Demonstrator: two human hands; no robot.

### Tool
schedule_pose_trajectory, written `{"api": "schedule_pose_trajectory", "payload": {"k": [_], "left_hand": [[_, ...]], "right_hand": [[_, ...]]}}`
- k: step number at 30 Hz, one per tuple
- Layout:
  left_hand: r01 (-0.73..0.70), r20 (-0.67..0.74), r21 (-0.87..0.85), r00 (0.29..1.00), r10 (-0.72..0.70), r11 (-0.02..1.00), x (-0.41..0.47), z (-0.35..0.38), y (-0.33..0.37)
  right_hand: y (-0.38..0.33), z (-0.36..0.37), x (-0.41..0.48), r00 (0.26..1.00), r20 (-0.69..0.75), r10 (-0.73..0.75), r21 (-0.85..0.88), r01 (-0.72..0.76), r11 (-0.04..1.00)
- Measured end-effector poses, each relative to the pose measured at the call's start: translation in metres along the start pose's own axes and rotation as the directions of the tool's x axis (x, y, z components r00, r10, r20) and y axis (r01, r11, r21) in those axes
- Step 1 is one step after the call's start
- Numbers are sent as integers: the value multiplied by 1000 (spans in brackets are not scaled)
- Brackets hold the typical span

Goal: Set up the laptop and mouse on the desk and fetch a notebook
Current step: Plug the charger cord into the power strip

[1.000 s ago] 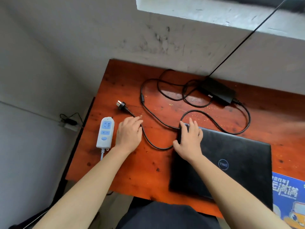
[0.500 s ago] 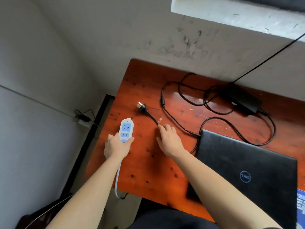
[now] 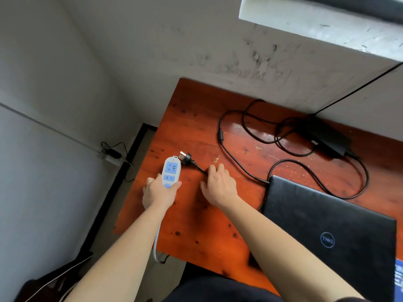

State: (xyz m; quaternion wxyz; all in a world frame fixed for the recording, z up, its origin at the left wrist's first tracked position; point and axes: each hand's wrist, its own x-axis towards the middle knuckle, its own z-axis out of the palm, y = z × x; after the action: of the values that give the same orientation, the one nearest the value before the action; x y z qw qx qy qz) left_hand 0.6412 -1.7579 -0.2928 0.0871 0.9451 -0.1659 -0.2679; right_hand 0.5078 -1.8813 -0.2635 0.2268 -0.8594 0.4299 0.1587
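A closed black laptop (image 3: pixel 331 223) lies on the right of the red-brown wooden desk (image 3: pixel 196 225). Its black charger brick (image 3: pixel 327 138) sits at the back, and the cable (image 3: pixel 235 155) loops across the desk to a plug (image 3: pixel 185 159). My left hand (image 3: pixel 158 192) grips the near end of a white and blue power strip (image 3: pixel 171 172) near the desk's left edge. My right hand (image 3: pixel 219 185) rests on the cable just behind the plug, fingers curled over it. The plug's prongs lie beside the strip's far end. No mouse or notebook is in view.
A grey wall runs behind and to the left of the desk. A wall socket with a black adapter (image 3: pixel 111 154) sits low on the left wall. A blue printed item (image 3: pixel 399 280) shows at the right edge. A dark bag (image 3: pixel 54 282) lies on the floor.
My left hand went from the cable to the power strip and took hold of it. My right hand left the laptop and moved to the cable by the plug. The plug now lies closer to the strip.
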Motion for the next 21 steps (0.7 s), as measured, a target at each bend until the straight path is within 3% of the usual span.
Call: {"api": "schedule_pose_trajectory", "payload": {"k": [3, 7, 13, 21], "left_hand": [[2, -3, 9, 1000, -2, 1000, 4, 4, -3], [-5, -7, -7, 1000, 5, 1000, 5, 6, -3], [18, 6, -7, 1000, -18, 1000, 5, 5, -3], [30, 19, -2, 999, -30, 1000, 1, -1, 1]], "right_hand": [[-8, -1, 28, 996, -34, -80, -8, 79, 997], [-2, 2, 40, 993, 26, -113, 45, 112, 993], [22, -3, 2, 995, -87, 50, 328, -19, 945], [34, -2, -21, 992, 45, -118, 153, 110, 982]]}}
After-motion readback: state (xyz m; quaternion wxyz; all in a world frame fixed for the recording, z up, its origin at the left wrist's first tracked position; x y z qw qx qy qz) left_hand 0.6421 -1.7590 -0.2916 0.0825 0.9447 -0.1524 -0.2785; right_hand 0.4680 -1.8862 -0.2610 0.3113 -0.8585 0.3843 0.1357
